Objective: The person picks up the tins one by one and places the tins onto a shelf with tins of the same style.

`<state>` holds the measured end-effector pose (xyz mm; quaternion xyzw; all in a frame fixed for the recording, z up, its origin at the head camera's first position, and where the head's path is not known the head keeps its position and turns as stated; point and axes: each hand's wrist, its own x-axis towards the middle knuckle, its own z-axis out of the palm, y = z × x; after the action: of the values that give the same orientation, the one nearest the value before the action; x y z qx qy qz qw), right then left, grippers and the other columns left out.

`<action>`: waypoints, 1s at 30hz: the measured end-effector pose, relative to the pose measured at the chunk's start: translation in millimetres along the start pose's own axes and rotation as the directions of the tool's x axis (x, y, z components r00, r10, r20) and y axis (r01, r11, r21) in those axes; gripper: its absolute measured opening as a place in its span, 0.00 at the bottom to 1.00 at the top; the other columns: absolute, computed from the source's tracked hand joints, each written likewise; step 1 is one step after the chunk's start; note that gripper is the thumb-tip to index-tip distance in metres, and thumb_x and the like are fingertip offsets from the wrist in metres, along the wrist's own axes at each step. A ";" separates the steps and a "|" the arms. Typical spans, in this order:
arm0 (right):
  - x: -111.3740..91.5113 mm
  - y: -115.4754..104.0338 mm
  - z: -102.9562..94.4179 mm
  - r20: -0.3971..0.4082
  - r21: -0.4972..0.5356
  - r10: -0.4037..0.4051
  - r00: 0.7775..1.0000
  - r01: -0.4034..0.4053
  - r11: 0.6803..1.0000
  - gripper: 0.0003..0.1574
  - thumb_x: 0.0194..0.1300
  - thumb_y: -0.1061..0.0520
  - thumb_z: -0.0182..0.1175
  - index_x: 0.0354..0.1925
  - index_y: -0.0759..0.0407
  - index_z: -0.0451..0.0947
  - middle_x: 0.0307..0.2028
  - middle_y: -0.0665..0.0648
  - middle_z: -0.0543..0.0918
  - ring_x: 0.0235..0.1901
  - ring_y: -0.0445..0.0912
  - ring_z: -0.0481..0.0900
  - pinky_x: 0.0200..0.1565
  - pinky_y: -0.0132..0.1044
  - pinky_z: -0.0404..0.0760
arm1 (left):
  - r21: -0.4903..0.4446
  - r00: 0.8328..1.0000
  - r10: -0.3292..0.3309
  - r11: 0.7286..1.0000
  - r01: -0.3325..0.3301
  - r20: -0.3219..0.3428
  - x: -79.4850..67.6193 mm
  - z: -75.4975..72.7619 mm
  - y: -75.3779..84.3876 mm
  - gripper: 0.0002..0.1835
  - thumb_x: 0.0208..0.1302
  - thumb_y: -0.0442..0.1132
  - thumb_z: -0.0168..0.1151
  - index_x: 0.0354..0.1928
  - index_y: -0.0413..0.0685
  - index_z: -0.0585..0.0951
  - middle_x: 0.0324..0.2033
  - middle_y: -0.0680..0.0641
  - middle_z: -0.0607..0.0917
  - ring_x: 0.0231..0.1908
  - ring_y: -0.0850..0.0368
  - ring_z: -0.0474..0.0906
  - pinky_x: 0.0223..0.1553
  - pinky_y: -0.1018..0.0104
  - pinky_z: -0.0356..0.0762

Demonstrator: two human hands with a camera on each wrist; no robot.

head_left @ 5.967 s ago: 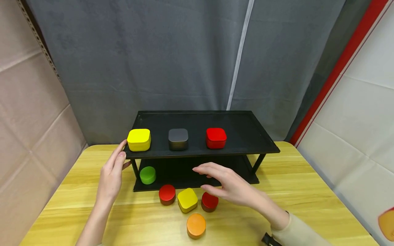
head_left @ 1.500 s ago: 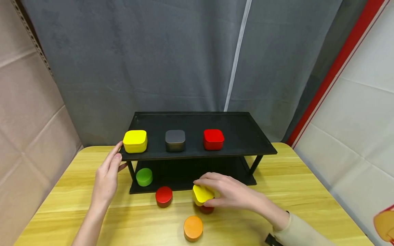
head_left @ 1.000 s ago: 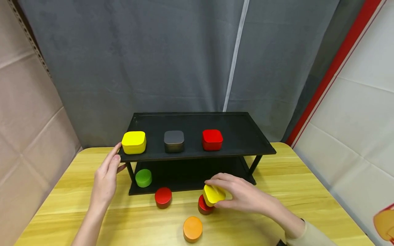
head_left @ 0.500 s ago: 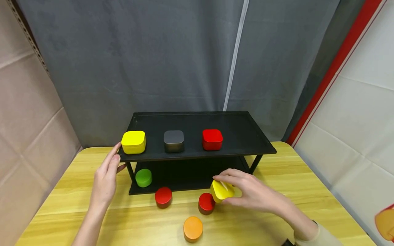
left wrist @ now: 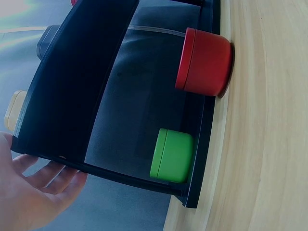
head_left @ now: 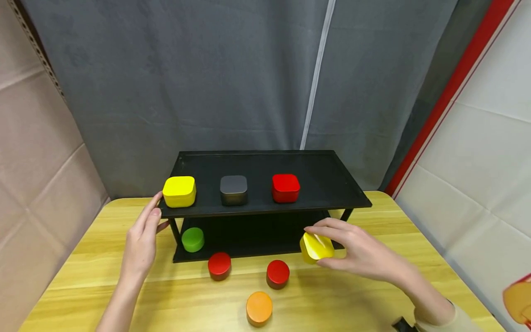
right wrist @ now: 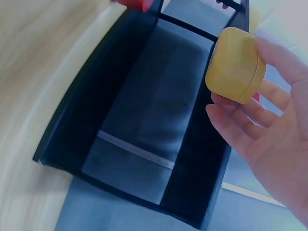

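My right hand [head_left: 358,251] pinches a yellow rounded-square tin [head_left: 316,249] between thumb and fingertips, tilted in front of the right half of a black two-tier shelf [head_left: 323,177]. In the right wrist view the same tin [right wrist: 235,62] shows its side and lid seam. My left hand [head_left: 143,242] grips the shelf's upper left corner; the left wrist view shows its fingers [left wrist: 53,175] along the end edge. On the top tier stand a yellow square tin [head_left: 179,192], a dark grey square tin [head_left: 233,190] and a red square tin [head_left: 286,188]. A round green tin [head_left: 192,240] sits lower left.
Two round red tins, one at left [head_left: 219,266] and one at right [head_left: 278,274], stand on the wooden table [head_left: 186,299] before the shelf. Nearer is a round orange tin [head_left: 259,309]. A grey curtain [head_left: 207,83] hangs behind; pale panels flank the table.
My right hand has taken the yellow tin from between the red ones, lifted it and carried it rightward past the right red tin. The left hand stays at the shelf corner.
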<state>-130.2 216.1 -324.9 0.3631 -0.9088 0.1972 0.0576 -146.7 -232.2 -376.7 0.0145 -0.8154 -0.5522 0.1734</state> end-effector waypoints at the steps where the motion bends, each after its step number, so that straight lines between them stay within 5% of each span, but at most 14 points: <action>1: -0.8 0.7 -2.0 -0.007 0.004 -0.002 1.000 0.002 1.000 0.40 0.56 0.52 0.78 0.66 0.45 0.78 0.57 0.43 0.81 0.47 0.36 0.78 0.44 0.27 0.88 | 0.001 1.000 -0.002 1.000 0.002 0.000 -0.2 0.0 -0.3 0.27 0.84 0.52 0.36 0.80 0.66 0.59 0.80 0.50 0.61 0.73 0.43 0.66 0.50 0.94 0.73; 30: 0.0 25.3 -54.7 -0.218 -0.082 -0.073 0.973 0.056 0.995 0.46 0.49 0.61 0.82 0.66 0.48 0.78 0.56 0.42 0.82 0.47 0.33 0.77 0.43 0.18 0.83 | 0.008 1.000 0.011 1.000 -0.011 -0.010 0.7 0.7 0.2 0.27 0.84 0.52 0.36 0.80 0.66 0.60 0.80 0.51 0.63 0.72 0.49 0.67 0.51 0.93 0.74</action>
<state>-149.6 254.6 -282.9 0.3658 -0.8913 0.2002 0.1780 -147.5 -231.6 -376.5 0.0137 -0.8167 -0.5479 0.1806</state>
